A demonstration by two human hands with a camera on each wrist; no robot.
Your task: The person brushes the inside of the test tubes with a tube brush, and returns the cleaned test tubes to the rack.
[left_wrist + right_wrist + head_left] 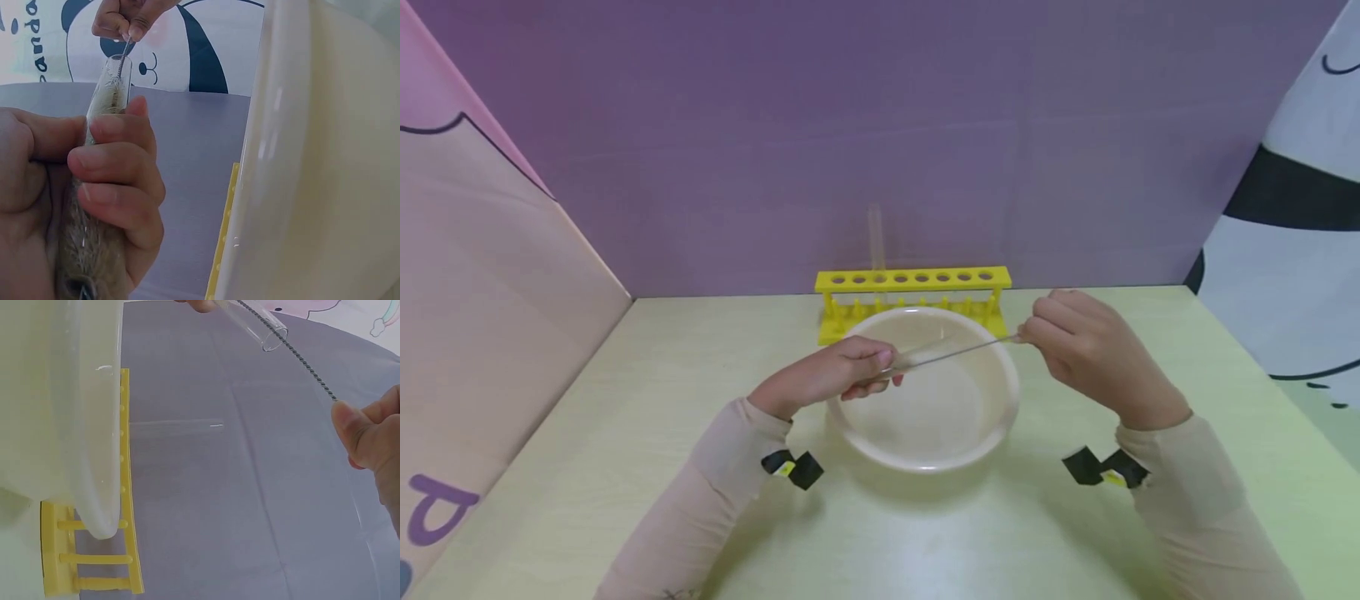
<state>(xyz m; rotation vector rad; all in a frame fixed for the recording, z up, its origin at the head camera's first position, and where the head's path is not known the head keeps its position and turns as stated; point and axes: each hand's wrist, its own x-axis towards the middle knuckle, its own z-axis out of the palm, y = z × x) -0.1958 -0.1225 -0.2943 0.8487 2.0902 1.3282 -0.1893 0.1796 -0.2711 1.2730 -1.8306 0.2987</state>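
Over the basin (925,467), the left hand (859,368) grips a test tube (100,103); right of the basin, the right hand (1081,348) pinches the wire stem of the inserted brush (304,362). Gentle strokes along the tube's axis should limit bowing.

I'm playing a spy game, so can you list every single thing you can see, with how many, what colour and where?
bowl: 1, cream, centre
table: 1, pale, under the bowl
rack: 1, yellow, behind the bowl
standing test tube: 1, clear, in the rack
held test tube: 1, clear, around the bristles
brush: 1, grey wire with pale bristles, partly inside the held test tube
backdrop: 1, purple, at the back
left panel: 1, pale and pink, left side
right panel: 1, mostly white and black, right side
sleeves: 2, beige, on the arms
left grip: 1, bare, on the held test tube
right grip: 1, bare, pinching the wire
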